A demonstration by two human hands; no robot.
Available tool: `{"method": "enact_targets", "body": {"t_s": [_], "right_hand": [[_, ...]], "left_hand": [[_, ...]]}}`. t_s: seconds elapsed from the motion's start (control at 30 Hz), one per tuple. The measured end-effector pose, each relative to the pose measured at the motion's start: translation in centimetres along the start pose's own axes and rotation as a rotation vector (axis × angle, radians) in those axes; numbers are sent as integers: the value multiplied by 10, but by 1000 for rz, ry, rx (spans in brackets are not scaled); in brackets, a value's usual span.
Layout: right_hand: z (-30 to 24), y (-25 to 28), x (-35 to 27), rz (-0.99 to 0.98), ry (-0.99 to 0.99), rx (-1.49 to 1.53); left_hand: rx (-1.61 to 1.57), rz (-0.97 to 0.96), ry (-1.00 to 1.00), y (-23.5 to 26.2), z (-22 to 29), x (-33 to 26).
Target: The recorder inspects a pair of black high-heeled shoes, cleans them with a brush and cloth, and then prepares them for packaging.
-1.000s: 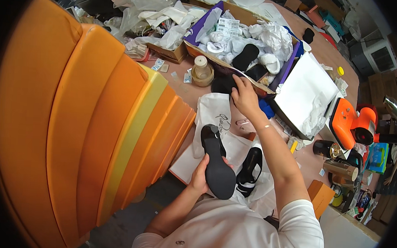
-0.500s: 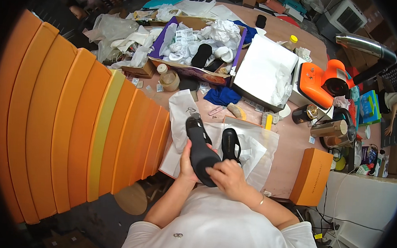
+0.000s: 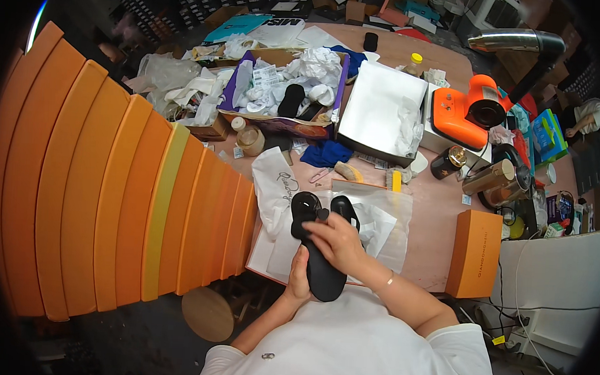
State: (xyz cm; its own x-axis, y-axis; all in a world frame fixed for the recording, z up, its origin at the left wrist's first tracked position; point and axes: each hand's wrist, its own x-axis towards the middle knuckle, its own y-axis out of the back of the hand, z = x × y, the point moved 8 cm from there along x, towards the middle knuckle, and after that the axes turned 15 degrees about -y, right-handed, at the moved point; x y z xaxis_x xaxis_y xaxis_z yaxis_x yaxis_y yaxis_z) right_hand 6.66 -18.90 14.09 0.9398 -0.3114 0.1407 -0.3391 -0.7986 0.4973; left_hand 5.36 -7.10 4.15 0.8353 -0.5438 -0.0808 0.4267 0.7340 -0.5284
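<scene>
A black sandal (image 3: 324,273) is in front of my chest, its smooth broad end toward me and a small round heel tip showing near its far part. My left hand (image 3: 299,280) grips it from the left side, fingers mostly hidden behind it. Over its far part lies my right hand (image 3: 341,242), fingers bent and closed against the sandal beside the heel; their tips are partly hidden. A second black sandal (image 3: 344,206) rests on white tissue paper (image 3: 379,225) in the open box (image 3: 259,261), partly covered by my right hand.
Stacked orange boxes (image 3: 116,198) rise close at my left. An orange box (image 3: 474,254) stands at the table's right edge. Farther back are a purple carton (image 3: 286,127) of crumpled paper, a white box lid (image 3: 379,110), an orange machine (image 3: 461,118), a dark jar (image 3: 448,163) and a yellow brush (image 3: 397,181).
My right hand has moved from the sandal's near end to its far part. The sandal has turned and shifted slightly right, and my left hand has slid toward me along it.
</scene>
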Motion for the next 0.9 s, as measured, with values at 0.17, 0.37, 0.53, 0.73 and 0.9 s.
{"method": "enact_targets", "body": {"t_s": [0.17, 0.37, 0.53, 0.73, 0.9], "right_hand": [[21, -10, -34, -189, -27, 142], [-13, 73, 19, -149, 167, 97], [6, 40, 22, -354, 433, -392], [-2, 39, 24, 133, 90, 68], [-18, -17, -17, -105, 113, 4]], "left_hand": [[36, 41, -51, 19, 32, 12], [151, -313, 184, 22, 55, 16], [49, -306, 313, 23, 50, 1], [-153, -277, 159, 16, 52, 19], [-63, 25, 10, 44, 47, 35]]}}
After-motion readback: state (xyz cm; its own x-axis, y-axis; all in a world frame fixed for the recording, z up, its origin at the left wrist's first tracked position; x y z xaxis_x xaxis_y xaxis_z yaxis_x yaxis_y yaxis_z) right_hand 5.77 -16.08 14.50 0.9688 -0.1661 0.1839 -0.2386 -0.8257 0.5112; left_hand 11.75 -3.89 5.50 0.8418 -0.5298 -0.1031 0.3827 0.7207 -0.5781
